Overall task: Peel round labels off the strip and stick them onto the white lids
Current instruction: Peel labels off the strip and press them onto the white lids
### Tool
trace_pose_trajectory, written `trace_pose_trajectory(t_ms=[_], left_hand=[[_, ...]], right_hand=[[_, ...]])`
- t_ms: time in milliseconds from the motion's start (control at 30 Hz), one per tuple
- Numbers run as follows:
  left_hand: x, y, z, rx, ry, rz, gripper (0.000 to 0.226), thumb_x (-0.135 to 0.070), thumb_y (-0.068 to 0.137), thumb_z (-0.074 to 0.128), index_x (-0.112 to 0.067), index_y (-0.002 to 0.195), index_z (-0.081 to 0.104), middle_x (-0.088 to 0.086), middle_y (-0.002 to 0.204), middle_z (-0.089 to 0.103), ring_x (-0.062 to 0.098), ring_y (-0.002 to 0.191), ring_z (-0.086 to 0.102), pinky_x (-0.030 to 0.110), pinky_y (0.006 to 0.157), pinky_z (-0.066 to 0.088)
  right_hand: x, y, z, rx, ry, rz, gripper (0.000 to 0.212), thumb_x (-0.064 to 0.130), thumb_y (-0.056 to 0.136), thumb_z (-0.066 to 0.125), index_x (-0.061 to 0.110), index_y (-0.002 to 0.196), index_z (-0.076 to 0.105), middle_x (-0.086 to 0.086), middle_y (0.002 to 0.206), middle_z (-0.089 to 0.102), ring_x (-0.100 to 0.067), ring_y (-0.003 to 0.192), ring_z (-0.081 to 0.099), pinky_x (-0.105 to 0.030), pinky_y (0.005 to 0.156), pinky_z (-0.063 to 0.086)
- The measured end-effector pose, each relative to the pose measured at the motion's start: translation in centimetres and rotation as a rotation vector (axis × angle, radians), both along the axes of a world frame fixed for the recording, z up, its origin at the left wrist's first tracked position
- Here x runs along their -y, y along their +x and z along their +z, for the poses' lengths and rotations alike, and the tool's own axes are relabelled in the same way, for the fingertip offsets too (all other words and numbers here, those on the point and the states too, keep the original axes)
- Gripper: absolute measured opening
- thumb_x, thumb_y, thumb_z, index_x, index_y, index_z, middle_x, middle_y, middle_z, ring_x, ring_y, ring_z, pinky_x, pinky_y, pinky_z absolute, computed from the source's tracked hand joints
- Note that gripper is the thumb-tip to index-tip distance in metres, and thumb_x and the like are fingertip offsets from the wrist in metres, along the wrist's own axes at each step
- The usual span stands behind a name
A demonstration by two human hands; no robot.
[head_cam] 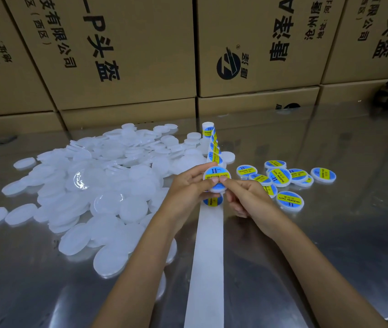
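Cardboard boxes [126, 55], stacked w/ black printed lettering, wall off the far edge of a shiny metal table [330, 233] where a person labels lids by hand. Left of centre sprawls a big heap of plain white lids [107, 185], unlabelled, several overlapping. A long white strip [208, 256] of backing paper runs down the middle of the table toward the viewer; its near part is bare, while further back it rises to a small roll [208, 130] carrying blue-and-yellow round labels [214, 157]. One more label [213, 201] sits on the strip just below the hands. At right lies a small cluster of finished lids [282, 178], each w/ a label on top, some touching or overlapping.

Both hands meet above the strip. The left hand [188, 188] pinches one lid [217, 179] at its left edge, fingers curled round it; the right hand [242, 192] presses a fingertip at the lid's lower right edge, other fingers curled under. That lid carries a label on its face, which looks fully seated.

Step in hand, by the look of it: smoothing the label down on this lid. Judging by pile sizes, the job is at an early stage: approx. a dozen done vs. a far larger heap waiting.

Next move prob. calls for setting this lid w/ the finished cluster at right, taking a plain lid from the heap, then lifting the next label cleanly off the strip by its edge and centring it before pressing.
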State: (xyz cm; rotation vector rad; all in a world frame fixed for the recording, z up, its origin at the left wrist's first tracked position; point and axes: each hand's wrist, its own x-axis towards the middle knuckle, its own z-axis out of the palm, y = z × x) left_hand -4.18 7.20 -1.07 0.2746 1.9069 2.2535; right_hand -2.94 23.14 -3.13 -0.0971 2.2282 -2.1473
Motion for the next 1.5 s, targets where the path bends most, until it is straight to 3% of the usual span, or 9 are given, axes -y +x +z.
trace_pose_trajectory(t_ms=[133,233,333,467,667,900,1100,1300,1500], left_hand=[[-0.4,0.2,0.2,0.048,0.016,0.063,0.027,-0.021,0.098,0.064,-0.023,0.125,0.065,0.007,0.114,0.075,0.023,0.096,0.074,0.033,0.077,0.062],[-0.4,-0.2,0.2,0.056,-0.076,0.238,0.012,-0.029,0.101,0.059,-0.028,0.109,0.067,0.006,0.107,0.075,0.023,0.086,0.074,0.032,0.072,0.062],[0.0,-0.4,0.1,0.064,-0.108,0.258,0.018,-0.026,0.104,0.053,-0.021,0.114,0.067,0.008,0.105,0.076,0.021,0.081,0.072,0.029,0.068,0.060],[0.1,-0.3,0.1,0.082,-0.116,0.275,0.022,-0.017,0.106,0.046,-0.015,0.116,0.065,0.009,0.102,0.076,0.021,0.077,0.072,0.027,0.064,0.060],[1.2,-0.3,0.9,0.072,-0.078,0.342,0.026,-0.006,0.103,0.044,-0.009,0.118,0.065,0.012,0.102,0.074,0.021,0.075,0.071,0.026,0.063,0.058],[4.0,-1.0,1.6,0.080,0.024,0.456,0.028,-0.007,0.100,0.045,-0.011,0.115,0.068,0.009,0.100,0.077,0.022,0.080,0.073,0.030,0.071,0.060],[5.6,-1.3,1.6,0.080,0.059,0.463,0.025,-0.010,0.098,0.048,-0.013,0.111,0.069,0.005,0.097,0.079,0.022,0.084,0.075,0.028,0.072,0.060],[6.4,-1.2,1.9,0.055,0.075,0.445,0.023,-0.015,0.098,0.051,-0.014,0.112,0.070,0.003,0.097,0.079,0.021,0.085,0.076,0.027,0.069,0.059],[6.0,-1.0,1.8,0.056,0.033,0.393,0.022,-0.018,0.099,0.053,-0.016,0.111,0.070,0.001,0.094,0.079,0.019,0.085,0.076,0.027,0.073,0.061]], right_hand=[[-0.1,-0.1,0.4,0.072,-0.076,-0.006,0.044,0.044,0.097,0.055,0.018,0.062,0.057,-0.005,0.049,0.039,-0.014,0.040,0.028,-0.022,0.041,0.023],[-0.8,-0.7,0.3,0.196,-0.308,-0.170,0.041,0.043,0.101,0.049,0.012,0.075,0.057,-0.002,0.051,0.043,-0.012,0.041,0.032,-0.022,0.040,0.028],[-2.0,-1.1,0.1,0.272,-0.580,-0.319,0.041,0.038,0.105,0.041,0.010,0.080,0.058,0.000,0.051,0.045,-0.009,0.041,0.034,-0.018,0.037,0.033],[-2.2,-1.3,-0.1,0.268,-0.625,-0.337,0.045,0.040,0.106,0.037,0.006,0.091,0.063,-0.002,0.056,0.047,-0.011,0.049,0.037,-0.019,0.043,0.038],[-1.8,-1.3,-0.1,0.229,-0.445,-0.271,0.029,0.026,0.102,0.047,0.006,0.091,0.064,-0.005,0.057,0.049,-0.014,0.048,0.039,-0.026,0.047,0.039],[1.7,-0.2,-1.7,-0.236,0.322,-0.194,0.009,0.006,0.087,0.065,0.007,0.079,0.070,0.002,0.064,0.061,-0.003,0.054,0.047,-0.019,0.059,0.041],[4.1,1.5,-1.5,-0.486,0.585,0.115,0.010,0.026,0.077,0.082,0.023,0.077,0.073,0.008,0.080,0.062,-0.011,0.088,0.052,-0.024,0.082,0.040],[6.6,3.6,-1.5,-0.575,0.843,0.345,0.054,0.067,0.058,0.082,0.036,0.100,0.068,0.021,0.096,0.051,-0.005,0.096,0.040,-0.025,0.093,0.034],[7.2,3.5,-1.6,-0.611,0.838,0.327,0.051,0.065,0.061,0.082,0.034,0.099,0.068,0.025,0.090,0.046,-0.002,0.094,0.037,-0.027,0.093,0.034]])
